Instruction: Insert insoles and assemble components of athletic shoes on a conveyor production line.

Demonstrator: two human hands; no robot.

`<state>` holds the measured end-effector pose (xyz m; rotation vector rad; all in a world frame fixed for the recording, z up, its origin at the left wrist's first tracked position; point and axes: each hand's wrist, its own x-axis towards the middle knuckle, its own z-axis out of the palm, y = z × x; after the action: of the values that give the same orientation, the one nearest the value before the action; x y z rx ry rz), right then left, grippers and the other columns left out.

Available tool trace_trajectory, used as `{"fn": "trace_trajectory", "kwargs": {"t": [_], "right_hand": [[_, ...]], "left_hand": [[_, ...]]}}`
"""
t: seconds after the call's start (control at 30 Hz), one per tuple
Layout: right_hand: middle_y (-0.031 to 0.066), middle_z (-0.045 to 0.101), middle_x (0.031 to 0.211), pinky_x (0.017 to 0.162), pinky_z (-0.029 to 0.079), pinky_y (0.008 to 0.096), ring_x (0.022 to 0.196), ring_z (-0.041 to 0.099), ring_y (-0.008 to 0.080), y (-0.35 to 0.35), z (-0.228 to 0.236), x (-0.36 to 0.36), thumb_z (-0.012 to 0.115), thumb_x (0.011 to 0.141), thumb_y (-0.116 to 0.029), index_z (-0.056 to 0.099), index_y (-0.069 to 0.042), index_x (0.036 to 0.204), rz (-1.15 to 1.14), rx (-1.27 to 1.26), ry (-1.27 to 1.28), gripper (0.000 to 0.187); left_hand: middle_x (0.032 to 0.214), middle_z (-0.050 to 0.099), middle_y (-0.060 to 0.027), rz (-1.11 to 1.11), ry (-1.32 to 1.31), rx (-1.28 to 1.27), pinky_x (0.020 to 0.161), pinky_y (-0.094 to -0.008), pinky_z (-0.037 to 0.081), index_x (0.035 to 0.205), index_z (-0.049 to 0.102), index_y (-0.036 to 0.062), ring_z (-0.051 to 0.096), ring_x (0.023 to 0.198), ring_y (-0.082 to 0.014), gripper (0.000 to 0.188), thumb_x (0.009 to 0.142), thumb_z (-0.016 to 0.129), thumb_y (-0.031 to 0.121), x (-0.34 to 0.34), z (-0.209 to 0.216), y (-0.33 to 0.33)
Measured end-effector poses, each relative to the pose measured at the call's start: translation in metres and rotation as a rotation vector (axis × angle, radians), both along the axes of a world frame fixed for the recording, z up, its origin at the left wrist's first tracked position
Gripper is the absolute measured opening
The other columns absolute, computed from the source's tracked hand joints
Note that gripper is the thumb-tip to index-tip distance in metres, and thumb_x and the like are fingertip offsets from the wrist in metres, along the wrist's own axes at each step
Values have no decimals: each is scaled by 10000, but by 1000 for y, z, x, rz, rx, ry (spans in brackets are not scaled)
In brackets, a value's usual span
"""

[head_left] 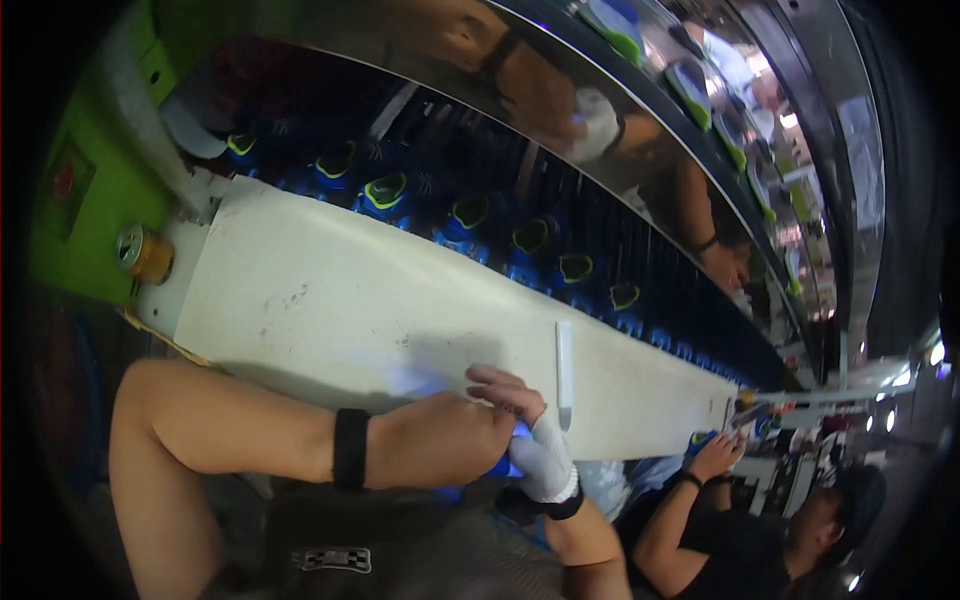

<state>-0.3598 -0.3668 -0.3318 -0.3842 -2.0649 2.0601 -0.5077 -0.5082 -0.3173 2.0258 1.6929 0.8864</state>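
My left hand [440,438], bare with a black band at the wrist, reaches across from the left and is closed over a blue thing [503,465]. Most of that thing is hidden behind the hand, so its kind is unclear. Against its right side is my right hand [542,458] in a white glove with bare fingers showing. Those fingers stretch out above the left knuckles, apart from one another. Both hands are close to my body, at the near edge of a pale worktable [330,270].
A white bar [565,375] lies on the table. Beyond runs a roller conveyor with several blue shoes [386,190], lime at their collars. A shiny metal panel [640,130] rises behind it. A can [145,254] stands far left; a co-worker [740,540] handles a shoe at right.
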Motion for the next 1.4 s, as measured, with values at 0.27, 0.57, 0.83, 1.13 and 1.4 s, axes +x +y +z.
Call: {"fn": "trace_trajectory", "kwargs": {"t": [0.27,0.57,0.83,1.13,1.4], "right_hand": [[250,606,1240,925,509,459,1090,620,433,-34,-7,-25,855,751,-371,364,21,1475,342,549,-120,958],[166,580,1196,868,470,427,999,616,330,-55,-23,-21,733,811,-363,432,-60,1461,80,1125,-130,778],[191,564,1237,896,462,450,1041,601,354,-58,-40,-10,702,814,-245,460,-91,1449,-20,1094,-51,696],[188,570,1276,943,462,475,1123,586,376,-52,-58,8,750,801,-246,507,-75,1402,-79,973,99,670],[129,589,1261,903,485,465,1094,608,354,-64,-66,8,777,803,-298,557,-103,1348,-243,914,155,619]], "left_hand": [[1149,608,-55,-58,191,262,881,-339,519,1095,676,108,582,1137,-235,318,780,640,135,-47,-15,-61],[1461,353,-271,276,-370,49,1109,-479,370,1469,338,-19,415,1333,-425,876,800,817,281,-9,-74,-81],[1368,469,-219,479,-500,147,1057,-440,413,1275,515,34,497,1255,-380,506,825,739,91,6,-70,-66],[1353,481,-214,571,-528,152,1006,-434,452,1137,532,59,527,1219,-365,550,705,868,116,9,-76,-64],[1333,510,-203,677,-551,159,959,-419,480,1059,550,47,562,1179,-345,491,691,873,86,19,-68,-64]]}}
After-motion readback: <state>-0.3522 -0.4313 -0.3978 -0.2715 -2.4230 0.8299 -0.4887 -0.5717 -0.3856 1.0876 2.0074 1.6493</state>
